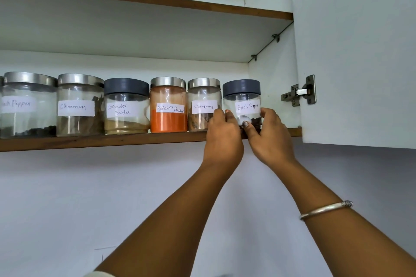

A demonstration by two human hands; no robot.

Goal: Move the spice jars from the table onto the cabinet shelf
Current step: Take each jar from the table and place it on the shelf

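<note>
On the cabinet shelf [101,139] five jars stand placed; left hand [221,135] and right hand [270,132] clasp the Black Pepper jar [244,101], seemingly the last.

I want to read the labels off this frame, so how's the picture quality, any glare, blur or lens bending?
Head view: soft, even light; the labels read clearly from Cinnamon to Black Pepper. Mild glare on the steel lids. Wide-angle bending curves the shelf edge and stretches the far-left jar, whose label is cut off. Both hands, left and right, look sharp.
</note>
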